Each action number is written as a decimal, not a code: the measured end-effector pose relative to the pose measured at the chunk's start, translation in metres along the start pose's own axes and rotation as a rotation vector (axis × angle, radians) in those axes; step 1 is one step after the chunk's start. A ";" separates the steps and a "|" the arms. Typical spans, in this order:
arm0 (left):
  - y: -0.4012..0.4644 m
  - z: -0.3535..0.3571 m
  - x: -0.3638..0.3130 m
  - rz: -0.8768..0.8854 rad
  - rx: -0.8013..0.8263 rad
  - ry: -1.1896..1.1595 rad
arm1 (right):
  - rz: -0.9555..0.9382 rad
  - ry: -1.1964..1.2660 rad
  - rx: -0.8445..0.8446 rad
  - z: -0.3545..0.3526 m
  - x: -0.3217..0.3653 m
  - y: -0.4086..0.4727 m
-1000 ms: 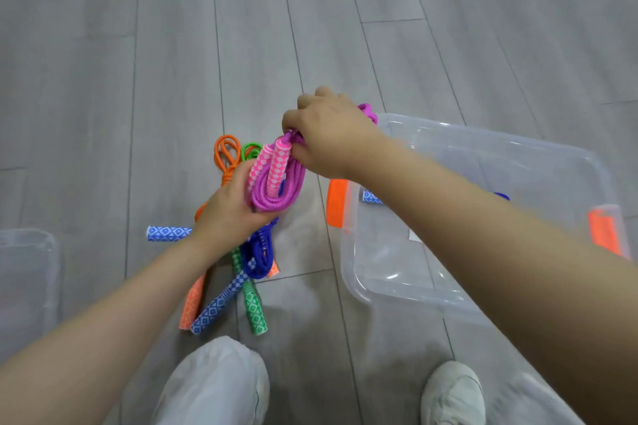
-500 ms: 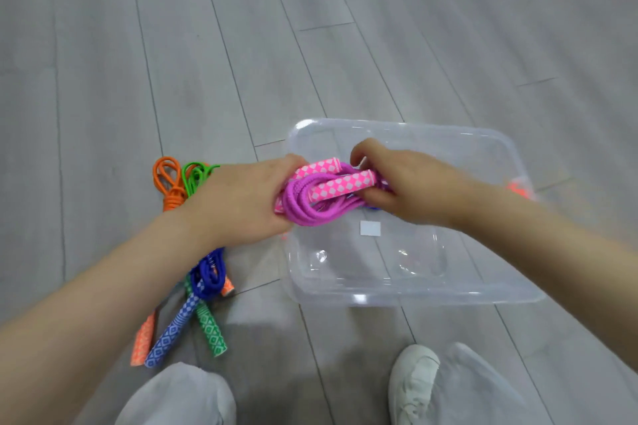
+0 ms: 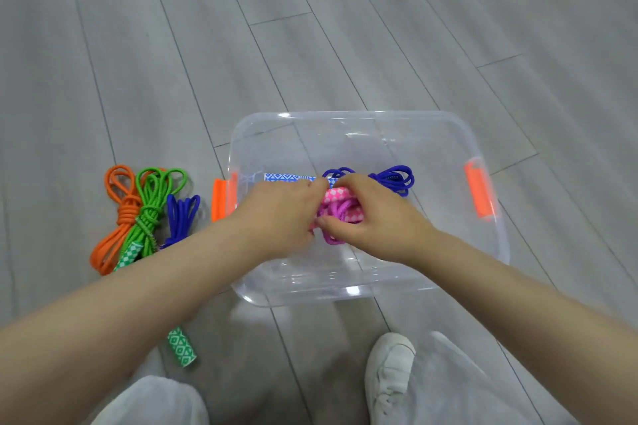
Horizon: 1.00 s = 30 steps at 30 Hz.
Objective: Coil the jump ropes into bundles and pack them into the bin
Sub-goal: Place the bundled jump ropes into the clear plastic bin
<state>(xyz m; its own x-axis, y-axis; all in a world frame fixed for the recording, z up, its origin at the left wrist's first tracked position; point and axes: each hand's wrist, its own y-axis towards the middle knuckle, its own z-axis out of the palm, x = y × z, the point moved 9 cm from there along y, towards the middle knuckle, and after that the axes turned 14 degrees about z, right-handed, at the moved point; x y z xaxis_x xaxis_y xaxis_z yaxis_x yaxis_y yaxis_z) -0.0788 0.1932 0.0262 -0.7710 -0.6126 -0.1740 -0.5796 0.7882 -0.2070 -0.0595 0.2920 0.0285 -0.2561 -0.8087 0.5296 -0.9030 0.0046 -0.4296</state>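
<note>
Pink rope bundle (image 3: 340, 214) now inside bin (image 3: 379, 134)

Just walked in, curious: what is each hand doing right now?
Left hand: grips the purple jump rope bundle inside the clear bin.
Right hand: grips the same bundle from the other side.
</note>
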 end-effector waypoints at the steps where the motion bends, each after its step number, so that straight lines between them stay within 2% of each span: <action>1: 0.003 0.005 -0.001 0.004 0.023 -0.011 | -0.002 -0.005 0.029 0.002 -0.007 0.001; 7: 0.011 0.033 -0.008 0.025 0.134 -0.035 | 0.115 -0.004 0.157 0.024 -0.072 0.019; 10: 0.015 0.042 -0.006 0.029 0.154 -0.075 | 0.068 0.017 0.220 0.023 -0.078 0.023; 14: 0.016 0.045 0.003 0.044 0.161 -0.186 | 0.123 0.017 0.527 0.031 -0.096 0.019; 15: 0.015 0.046 0.005 0.046 0.169 -0.232 | 0.110 -0.025 0.521 0.031 -0.100 0.021; 17: 0.017 0.048 0.004 0.070 0.170 -0.318 | 0.028 -0.084 0.401 0.029 -0.101 0.027; 19: 0.019 0.051 0.003 0.087 0.158 -0.382 | 0.012 -0.028 0.342 0.026 -0.098 0.029; 21: 0.022 0.055 0.003 0.083 0.174 -0.366 | 0.024 -0.026 0.346 0.026 -0.104 0.031; 24: 0.022 0.064 0.006 0.051 0.262 -0.251 | 0.067 -0.220 0.351 0.028 -0.124 0.035; 26: 0.021 0.076 0.004 0.051 0.318 -0.261 | 0.075 -0.346 0.362 0.030 -0.132 0.034; 30: 0.023 0.098 -0.006 0.050 0.373 -0.289 | 0.104 -0.433 0.393 0.036 -0.147 0.032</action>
<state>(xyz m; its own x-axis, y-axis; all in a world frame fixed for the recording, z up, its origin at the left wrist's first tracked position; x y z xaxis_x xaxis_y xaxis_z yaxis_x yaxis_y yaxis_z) -0.0620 0.2091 -0.0719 -0.6599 -0.6071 -0.4426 -0.3685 0.7749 -0.5135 -0.0380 0.3904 -0.0891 -0.0973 -0.9825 0.1591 -0.6645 -0.0549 -0.7453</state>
